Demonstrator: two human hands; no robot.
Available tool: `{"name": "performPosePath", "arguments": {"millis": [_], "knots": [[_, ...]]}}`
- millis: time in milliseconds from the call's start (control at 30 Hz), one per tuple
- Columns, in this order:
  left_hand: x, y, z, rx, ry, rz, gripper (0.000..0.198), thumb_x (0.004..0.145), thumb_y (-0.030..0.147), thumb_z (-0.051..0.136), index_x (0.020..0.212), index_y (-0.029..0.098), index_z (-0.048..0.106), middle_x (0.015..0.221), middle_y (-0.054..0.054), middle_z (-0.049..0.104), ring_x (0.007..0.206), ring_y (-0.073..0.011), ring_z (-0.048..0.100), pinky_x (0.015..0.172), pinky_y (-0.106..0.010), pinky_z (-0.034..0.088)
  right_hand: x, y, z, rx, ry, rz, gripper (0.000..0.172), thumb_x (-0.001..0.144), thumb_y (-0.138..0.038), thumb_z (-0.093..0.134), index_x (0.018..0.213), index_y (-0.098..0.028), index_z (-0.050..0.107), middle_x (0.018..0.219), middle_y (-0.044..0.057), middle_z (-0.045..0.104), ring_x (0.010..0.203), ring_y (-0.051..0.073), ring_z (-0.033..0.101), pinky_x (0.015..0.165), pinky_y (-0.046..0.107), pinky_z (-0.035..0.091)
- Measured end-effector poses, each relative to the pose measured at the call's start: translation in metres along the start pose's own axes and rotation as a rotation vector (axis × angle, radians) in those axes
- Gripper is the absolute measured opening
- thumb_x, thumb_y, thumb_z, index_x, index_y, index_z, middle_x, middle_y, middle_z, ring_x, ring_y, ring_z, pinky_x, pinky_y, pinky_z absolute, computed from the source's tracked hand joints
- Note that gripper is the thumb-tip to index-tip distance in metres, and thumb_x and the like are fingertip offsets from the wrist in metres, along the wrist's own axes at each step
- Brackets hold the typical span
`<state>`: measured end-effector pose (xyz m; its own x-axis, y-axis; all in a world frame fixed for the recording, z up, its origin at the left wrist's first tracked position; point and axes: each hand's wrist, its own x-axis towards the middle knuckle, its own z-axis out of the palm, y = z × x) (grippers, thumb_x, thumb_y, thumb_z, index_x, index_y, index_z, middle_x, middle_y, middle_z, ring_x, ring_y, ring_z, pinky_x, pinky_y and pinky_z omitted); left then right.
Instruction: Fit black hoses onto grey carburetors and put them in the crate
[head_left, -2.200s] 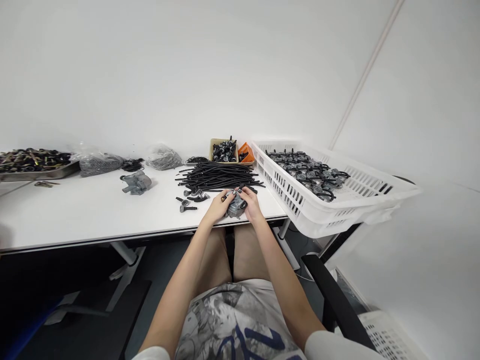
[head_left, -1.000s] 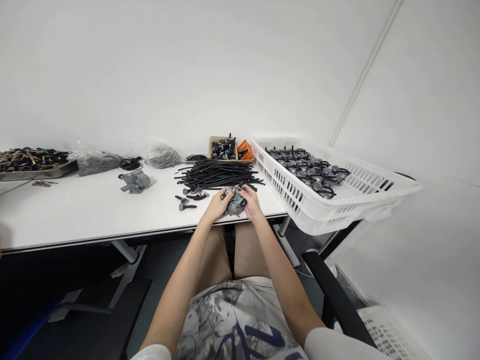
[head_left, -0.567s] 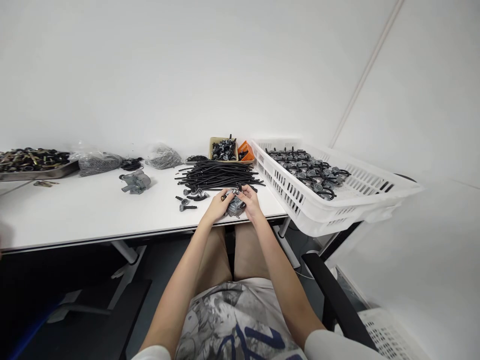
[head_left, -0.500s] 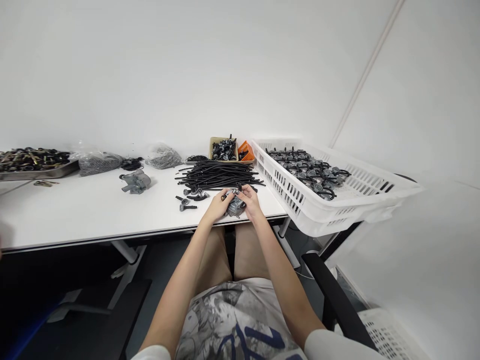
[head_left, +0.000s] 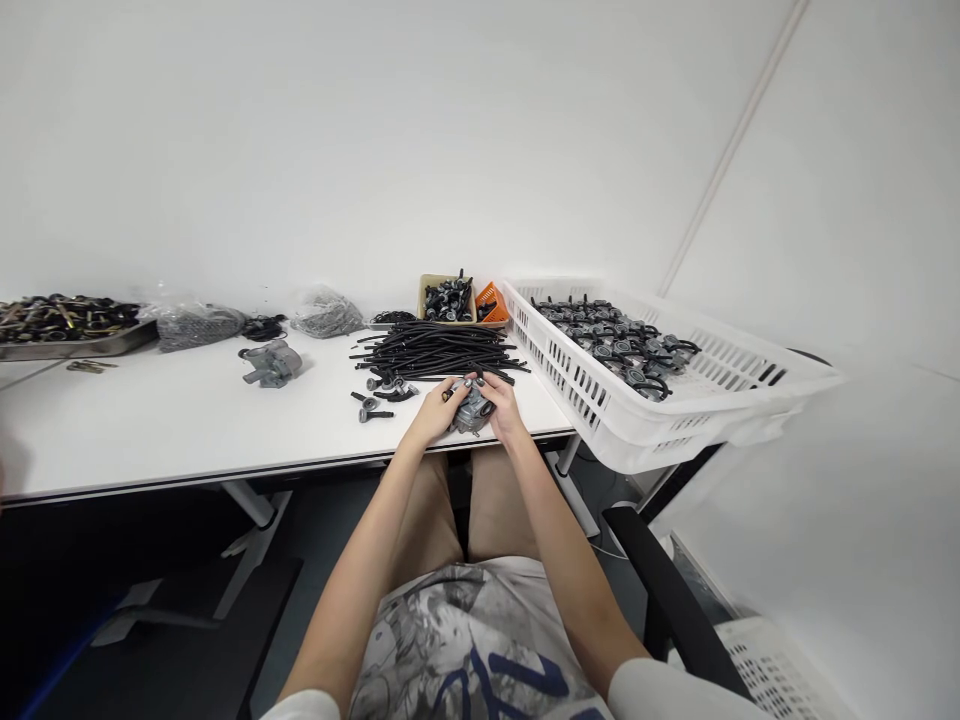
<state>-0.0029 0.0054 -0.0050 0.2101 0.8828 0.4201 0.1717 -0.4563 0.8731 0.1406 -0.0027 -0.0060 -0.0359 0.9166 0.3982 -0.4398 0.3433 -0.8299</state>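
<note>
Left hand: the bare left hand (head_left: 433, 412) curls round the left side of a grey, rounded metal housing (head_left: 469, 414), its thumb on top.
Right hand: the bare right hand (head_left: 503, 406) grips the right side of the same housing, narrow about it, thumb beside the other thumb.
Grey housing: held between both hands at the near edge of the white, flat-topped desk (head_left: 180, 425); the small piece under the thumbs seems dark, though the fingers hide most of it.
Black hoses: a pile of straight, black, slender hoses (head_left: 439, 350) lies just beyond the hands.
Loose fittings: several small black-and-grey elbow fittings (head_left: 375, 403) lie left of the left hand.
Second housing: a similar grey metal housing (head_left: 271, 364) sits farther left, well apart.
Far side: a beige rectangular bin (head_left: 421, 299) of black-and-grey fittings stands beside an orange plastic basket (head_left: 492, 293).
Far left: a clear plastic bag (head_left: 196, 328) of dark parts is near a shallow metal tray (head_left: 82, 349).
Right: a white slotted plastic crate (head_left: 637, 438) holds rows of grey housings with black hoses (head_left: 615, 345).
</note>
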Motion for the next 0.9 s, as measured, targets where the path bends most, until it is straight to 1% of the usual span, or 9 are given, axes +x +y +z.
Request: {"name": "performPosePath", "arguments": {"millis": [167, 267, 433, 533, 633, 733, 833, 900], "knots": [[0.000, 0.000, 0.001, 0.021, 0.005, -0.002, 0.040, 0.087, 0.054, 0.055, 0.096, 0.018, 0.069, 0.097, -0.007, 0.071, 0.095, -0.0233, 0.061, 0.089, -0.032, 0.044, 0.001, 0.003, -0.003, -0.018, -0.005, -0.022, 0.032, 0.064, -0.044, 0.081, 0.084, -0.021, 0.071, 0.084, 0.002, 0.070, 0.081, 0.018, 0.063, 0.078, 0.029, 0.049], [0.001, 0.000, 0.001, 0.049, 0.010, -0.002, 0.041, 0.088, 0.054, 0.053, 0.096, 0.017, 0.069, 0.097, -0.008, 0.071, 0.093, -0.0233, 0.061, 0.088, -0.032, 0.045, 0.001, 0.004, -0.002, -0.043, 0.002, -0.023, 0.031, 0.066, -0.044, 0.079, 0.084, -0.021, 0.070, 0.085, 0.002, 0.070, 0.083, 0.019, 0.063, 0.079, 0.030, 0.049], [0.000, 0.003, 0.001, 0.019, 0.004, 0.011, 0.039, 0.089, 0.051, 0.052, 0.102, 0.018, 0.069, 0.105, -0.008, 0.072, 0.097, -0.0227, 0.062, 0.089, -0.031, 0.044, 0.003, 0.004, 0.001, -0.052, 0.077, -0.094, 0.028, 0.069, -0.040, 0.076, 0.090, -0.023, 0.067, 0.089, 0.002, 0.069, 0.087, 0.019, 0.063, 0.082, 0.031, 0.049], [0.000, 0.003, 0.001, 0.014, 0.013, 0.016, 0.040, 0.089, 0.052, 0.052, 0.100, 0.018, 0.069, 0.103, -0.008, 0.072, 0.095, -0.0229, 0.063, 0.087, -0.031, 0.045, 0.006, -0.002, -0.001, -0.082, 0.100, -0.115, 0.026, 0.067, -0.037, 0.077, 0.086, -0.023, 0.068, 0.087, 0.002, 0.068, 0.086, 0.019, 0.061, 0.083, 0.032, 0.048], [0.000, 0.002, 0.000, 0.001, 0.031, 0.001, 0.045, 0.087, 0.057, 0.051, 0.089, 0.016, 0.070, 0.093, -0.008, 0.072, 0.087, -0.0226, 0.062, 0.081, -0.031, 0.044, 0.011, -0.013, -0.004, -0.165, 0.024, -0.083, 0.022, 0.063, -0.034, 0.079, 0.079, -0.021, 0.070, 0.086, 0.003, 0.068, 0.086, 0.020, 0.060, 0.081, 0.033, 0.047], [0.001, 0.001, -0.001, -0.087, 0.066, -0.103, 0.054, 0.084, 0.065, 0.052, 0.077, 0.014, 0.068, 0.079, -0.007, 0.070, 0.077, -0.0213, 0.060, 0.073, -0.031, 0.044, 0.018, -0.023, -0.004, -0.193, -0.101, -0.036, 0.020, 0.061, -0.033, 0.081, 0.075, -0.021, 0.072, 0.082, 0.002, 0.067, 0.082, 0.019, 0.058, 0.076, 0.032, 0.046], [0.001, 0.001, -0.002, -0.308, 0.039, -0.212, 0.060, 0.079, 0.070, 0.056, 0.081, 0.012, 0.069, 0.077, -0.007, 0.070, 0.073, -0.0198, 0.060, 0.069, -0.030, 0.044, 0.025, -0.026, -0.001, -0.115, -0.207, 0.058, 0.024, 0.060, -0.036, 0.082, 0.076, -0.021, 0.073, 0.079, 0.002, 0.067, 0.075, 0.017, 0.057, 0.068, 0.029, 0.044], [0.000, 0.004, -0.003, -0.455, 0.008, -0.252, 0.058, 0.076, 0.069, 0.061, 0.084, 0.012, 0.070, 0.079, -0.007, 0.071, 0.072, -0.0184, 0.061, 0.069, -0.029, 0.044, 0.029, -0.025, 0.002, -0.064, -0.261, 0.128, 0.028, 0.057, -0.037, 0.084, 0.077, -0.020, 0.074, 0.078, 0.003, 0.068, 0.070, 0.016, 0.055, 0.063, 0.028, 0.042]]}}
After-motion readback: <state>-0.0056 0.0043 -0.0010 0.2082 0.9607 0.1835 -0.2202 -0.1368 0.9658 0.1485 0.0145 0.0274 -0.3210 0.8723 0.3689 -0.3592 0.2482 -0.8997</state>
